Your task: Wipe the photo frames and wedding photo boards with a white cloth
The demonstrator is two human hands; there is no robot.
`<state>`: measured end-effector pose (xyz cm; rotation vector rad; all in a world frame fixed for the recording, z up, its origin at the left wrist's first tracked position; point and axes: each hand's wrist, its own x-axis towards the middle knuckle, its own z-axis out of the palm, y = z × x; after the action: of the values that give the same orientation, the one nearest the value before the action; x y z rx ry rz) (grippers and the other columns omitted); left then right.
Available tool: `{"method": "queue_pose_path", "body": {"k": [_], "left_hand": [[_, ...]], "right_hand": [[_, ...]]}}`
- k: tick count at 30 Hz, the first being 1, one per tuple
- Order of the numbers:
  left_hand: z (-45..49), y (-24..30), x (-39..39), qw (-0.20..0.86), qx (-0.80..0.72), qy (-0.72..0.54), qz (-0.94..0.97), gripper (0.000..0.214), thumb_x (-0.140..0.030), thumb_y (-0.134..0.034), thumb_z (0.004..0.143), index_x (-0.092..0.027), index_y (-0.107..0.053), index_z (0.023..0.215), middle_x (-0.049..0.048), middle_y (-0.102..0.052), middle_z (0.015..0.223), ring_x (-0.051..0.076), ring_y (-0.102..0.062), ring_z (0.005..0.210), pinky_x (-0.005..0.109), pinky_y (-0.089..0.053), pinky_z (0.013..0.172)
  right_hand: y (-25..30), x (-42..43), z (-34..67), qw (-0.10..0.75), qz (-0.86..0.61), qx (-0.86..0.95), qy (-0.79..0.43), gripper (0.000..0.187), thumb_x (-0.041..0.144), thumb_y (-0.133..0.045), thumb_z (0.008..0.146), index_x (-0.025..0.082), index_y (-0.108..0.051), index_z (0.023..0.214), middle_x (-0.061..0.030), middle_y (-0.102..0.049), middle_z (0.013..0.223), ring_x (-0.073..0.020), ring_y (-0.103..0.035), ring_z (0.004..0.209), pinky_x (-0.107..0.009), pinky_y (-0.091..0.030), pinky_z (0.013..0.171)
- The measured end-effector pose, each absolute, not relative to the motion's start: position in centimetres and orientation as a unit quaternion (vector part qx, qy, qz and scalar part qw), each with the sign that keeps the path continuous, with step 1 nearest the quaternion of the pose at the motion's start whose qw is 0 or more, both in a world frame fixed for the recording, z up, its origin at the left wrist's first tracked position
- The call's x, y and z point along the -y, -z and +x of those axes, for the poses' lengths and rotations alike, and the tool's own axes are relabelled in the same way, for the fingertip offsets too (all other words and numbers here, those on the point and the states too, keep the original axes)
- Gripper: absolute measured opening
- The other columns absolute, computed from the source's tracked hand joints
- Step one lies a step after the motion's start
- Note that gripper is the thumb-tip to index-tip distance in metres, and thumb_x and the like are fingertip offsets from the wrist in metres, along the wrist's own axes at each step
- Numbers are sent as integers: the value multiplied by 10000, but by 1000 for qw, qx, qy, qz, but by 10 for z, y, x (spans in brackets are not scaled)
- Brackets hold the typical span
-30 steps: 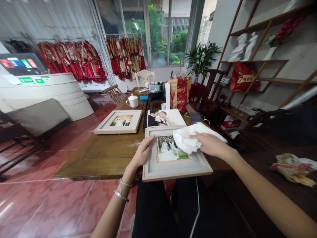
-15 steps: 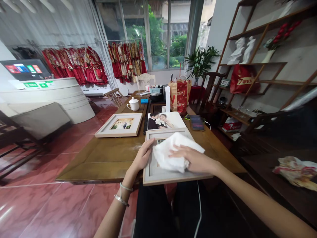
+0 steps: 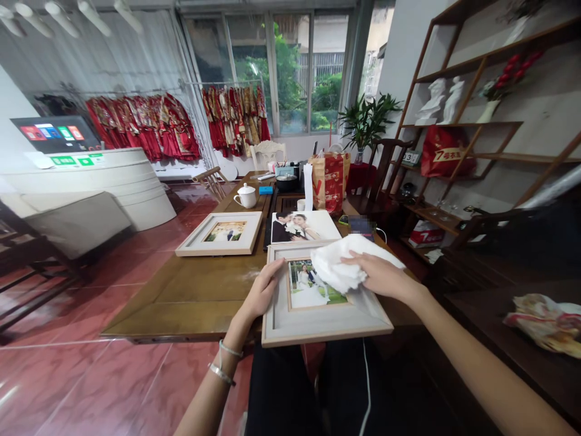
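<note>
A pale wooden picture frame with a wedding photo at its centre lies at the table's near edge, its front rim reaching past the edge. My left hand grips the frame's left side, thumb on top of the rim. In my right hand is a white cloth, bunched under the fingers over the frame's upper right part. The cloth covers that corner of the frame and a bit of the photo. Just behind the frame lies a white photo print of a couple.
Another framed photo lies on the wooden table to the left. Farther back stand a white lidded mug, a blue box and a red-and-tan paper bag. A phone with a white cable lies at right.
My right hand has moved the cloth up and to the right across the frame, uncovering the wedding photo. My left hand keeps its hold on the frame's left side.
</note>
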<state>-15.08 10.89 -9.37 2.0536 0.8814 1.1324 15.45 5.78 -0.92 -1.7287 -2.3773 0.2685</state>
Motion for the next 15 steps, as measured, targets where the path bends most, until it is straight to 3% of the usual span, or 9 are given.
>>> {"method": "queue_pose_path", "body": {"k": [6, 9, 15], "left_hand": [[-150, 92, -107, 313, -341, -435, 773, 444, -125, -413, 859, -236, -514, 1277, 56, -476, 1376, 204, -389, 1294, 415, -228, 1122], [-150, 92, -107, 312, -350, -433, 770, 450, -123, -419, 854, -236, -512, 1279, 60, -479, 1373, 213, -397, 1287, 420, -238, 1117], [-149, 91, -107, 316, -351, -425, 772, 469, -109, -405, 850, -230, -497, 1294, 60, -458, 1390, 203, -368, 1307, 406, -217, 1124]], "right_hand": [[25, -83, 113, 121, -552, 824, -51, 657, -35, -442, 657, 159, -519, 1279, -89, -475, 1367, -264, -251, 1355, -465, -208, 1097], [21, -60, 98, 116, -472, 864, -132, 676, -27, -458, 649, 227, -528, 1271, -38, -482, 1365, -228, -253, 1357, -444, -206, 1103], [-7, 2, 118, 86, -379, 878, -279, 545, 36, -487, 713, 298, -606, 1176, 33, -574, 1273, -190, -363, 1306, -350, -275, 1082]]}}
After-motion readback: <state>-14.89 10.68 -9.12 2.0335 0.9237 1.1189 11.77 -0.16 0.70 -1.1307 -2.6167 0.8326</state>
